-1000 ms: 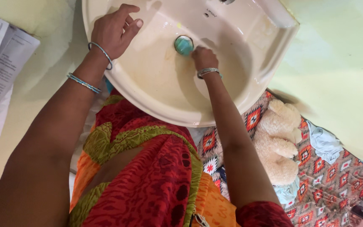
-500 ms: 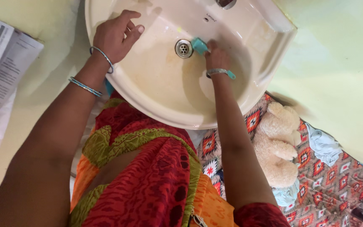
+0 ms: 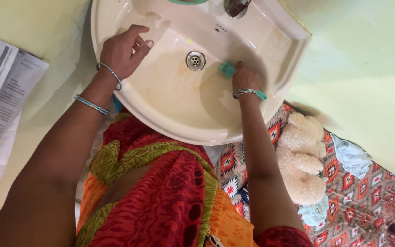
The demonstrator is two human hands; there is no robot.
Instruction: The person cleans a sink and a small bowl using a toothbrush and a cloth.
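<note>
Head view, looking down; a cream wash basin (image 3: 179, 114) is filling the upper middle of the frame, stained brownish around the bowl; the metal drain (image 3: 195, 60) is sitting near the bowl's centre.

Right hand (image 3: 245, 78) is reaching into the bowl at about 4 o'clock of the drain; it is clenching a teal scrubbing brush (image 3: 227, 69), whose head is pressing against the basin wall just beside the drain, apart from it; the brush's teal handle end is poking out past the wrist at 4 o'clock of the hand; silver bangles (image 3: 245, 93) are circling that wrist.

Left hand (image 3: 123, 49) is lying on the basin rim at about 9 o'clock of the drain; it is holding nothing, fingers loosely curled and thumb stretching into the bowl, palm resting on the rim; blue-and-silver bangles (image 3: 109, 72) are sitting at the wrist and a second set further down the forearm.

A chrome tap (image 3: 235, 7) is showing at 12 o'clock, partly cut by the frame edge; a green rim of some dish beside it, too little visible to tell what.

Person is wearing a red, orange and green patterned garment (image 3: 161, 192); newspaper sheets (image 3: 1, 91) are lying at 9 o'clock on the pale green floor; a cream plush toy (image 3: 303, 160) is lying at 4 o'clock on a red patterned cloth (image 3: 357, 206); a pale blue cloth (image 3: 353, 155) is lying just beside the toy.
</note>
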